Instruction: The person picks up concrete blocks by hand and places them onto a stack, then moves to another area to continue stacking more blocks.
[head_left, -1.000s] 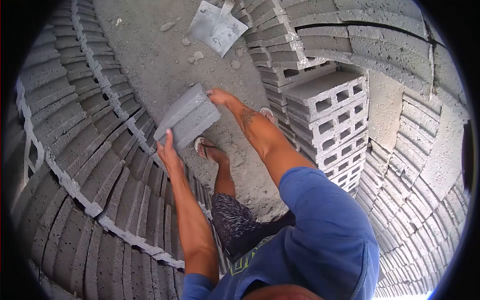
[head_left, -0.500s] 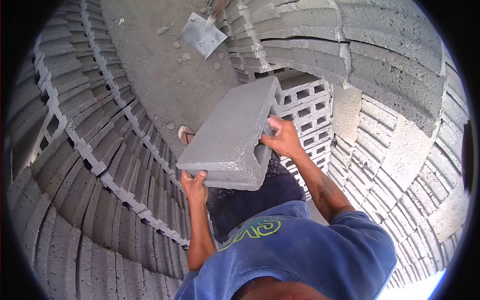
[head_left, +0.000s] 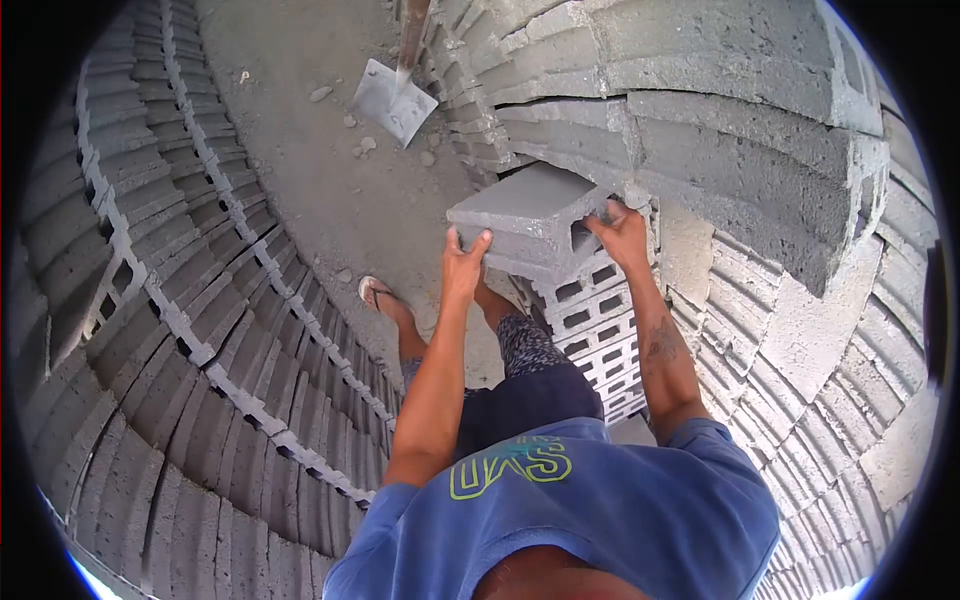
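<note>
A grey hollow concrete block (head_left: pixel 530 200) lies flat at the top of a column of stacked blocks (head_left: pixel 590 310) whose open cores face my right side. My left hand (head_left: pixel 462 264) grips its near left corner, thumb and fingers against the side face. At the other end, my right hand (head_left: pixel 622 236) is hooked into a core opening, fingers curled over the edge. The block's far end reaches in beside the tall stack behind it and is partly hidden there.
A shovel (head_left: pixel 395 103) with a flat metal blade leans by the far stack, over dirt ground (head_left: pixel 300 130) with scattered stones. A long curved-looking wall of stacked blocks (head_left: pixel 180 260) runs along the left. More stacks (head_left: pixel 740 130) rise close on the right. My sandalled foot (head_left: pixel 382 296) stands in the aisle.
Both hands have carried the block forward, away from my body, and it has gone from tilted to level over the column. My arms are now stretched out further.
</note>
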